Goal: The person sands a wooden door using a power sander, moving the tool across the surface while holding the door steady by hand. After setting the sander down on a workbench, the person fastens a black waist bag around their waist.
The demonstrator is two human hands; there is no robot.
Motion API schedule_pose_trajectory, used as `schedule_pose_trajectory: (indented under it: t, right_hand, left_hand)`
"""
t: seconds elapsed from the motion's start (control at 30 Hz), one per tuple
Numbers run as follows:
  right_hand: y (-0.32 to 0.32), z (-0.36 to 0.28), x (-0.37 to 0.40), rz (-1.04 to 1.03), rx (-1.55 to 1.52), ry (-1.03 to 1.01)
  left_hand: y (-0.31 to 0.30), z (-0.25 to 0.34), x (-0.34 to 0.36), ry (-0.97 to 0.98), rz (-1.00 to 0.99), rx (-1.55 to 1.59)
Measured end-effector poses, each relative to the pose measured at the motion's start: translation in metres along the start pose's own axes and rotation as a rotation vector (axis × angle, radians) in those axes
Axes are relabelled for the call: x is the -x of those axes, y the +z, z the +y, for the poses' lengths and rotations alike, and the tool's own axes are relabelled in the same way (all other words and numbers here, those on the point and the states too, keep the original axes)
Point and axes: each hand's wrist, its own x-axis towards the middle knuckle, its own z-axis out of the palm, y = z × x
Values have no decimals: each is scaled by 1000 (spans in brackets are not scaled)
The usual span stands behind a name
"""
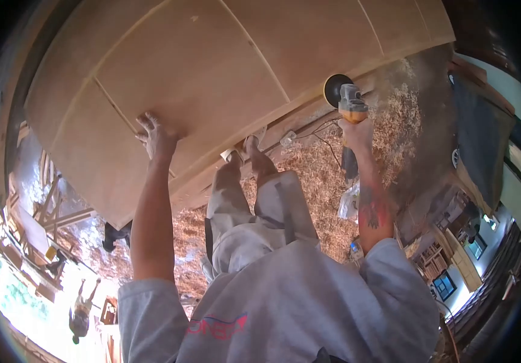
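Observation:
My left hand (159,137) lies on the broad wooden panel (194,78) with its fingers spread, near a pale seam line. At the panel's edge on the right, my right hand (357,132) is wrapped around an angle grinder (352,104) with a yellow and grey body. The grinder's round black disc (337,89) overlaps the panel's edge in this view. Long pale strips cross the brown, dusty panel face.
Wood shavings (315,175) cover the floor around my feet. A dark cable (328,145) trails below the grinder. Clear plastic (349,201) lies by my right forearm. Another person (81,314) is far off at lower left, near stacked timber (36,233). A dark cover (483,145) hangs at right.

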Motion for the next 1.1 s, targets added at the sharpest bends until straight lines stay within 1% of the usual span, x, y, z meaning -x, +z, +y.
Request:
schedule_pose_trajectory:
  t: [0.03,0.07,0.13,0.2,0.27,0.33,0.37,0.43,0.47,0.53,0.57,0.6,0.67,0.7,0.77,0.8,0.87,0.9,0.97,1.0,1.07,1.1]
  right_hand:
    - [-5,-30,19,-34,36,53]
    - [1,-48,39,-64,37,54]
    - [19,-71,74,-117,0,-70]
    - [62,-50,97,-231,-51,-140]
    - [90,-64,133,-290,-13,-231]
    - [97,-88,165,-422,38,-311]
    - [108,-87,179,-424,37,-309]
    - [130,-74,197,-319,108,-447]
    - [131,-69,196,-313,116,-442]
    - [126,-68,192,-379,89,-369]
    - [115,-65,188,-319,117,-396]
    - [103,-66,181,-320,125,-394]
    - [82,-69,160,-309,177,-201]
    - [75,-67,152,-311,180,-206]
    - [64,-59,139,-133,182,-105]
    - [58,-49,128,-141,185,-110]
    - [54,-31,111,-193,214,-35]
    - [53,-38,112,-195,215,-34]
    - [48,-63,113,-262,141,43]
    - [55,-71,122,-256,134,44]
    - [73,-86,145,-234,20,-59]
    - [95,-66,151,-266,26,-66]
  left_hand:
    - [0,-2,-1,-3,4,-30]
    - [0,-4,0,-30,-2,-41]
    - [-3,-2,2,3,6,11]
    - [-8,1,4,-19,-16,5]
    - [-9,2,4,-27,-38,6]
    - [-5,2,3,-37,-28,-35]
    - [-9,4,5,-37,-29,-36]
    - [-17,10,10,-49,-56,0]
    - [-15,10,9,-41,-62,5]
    - [-12,7,6,-54,-43,-12]
    - [-8,6,7,-53,-51,-4]
    - [-9,6,8,-48,-53,3]
    - [-11,5,8,-50,-52,14]
    - [-11,7,8,-52,-43,36]
    - [-14,11,10,-65,-34,59]
    - [-20,14,12,-68,-64,34]
    - [-20,14,13,-74,-98,6]
    - [-18,14,11,-69,-98,0]
    - [-21,17,11,-54,-87,-8]
    - [-24,18,12,-55,-92,-6]
    - [-23,18,13,-51,-96,-9]
    - [-18,15,10,-25,-68,-18]
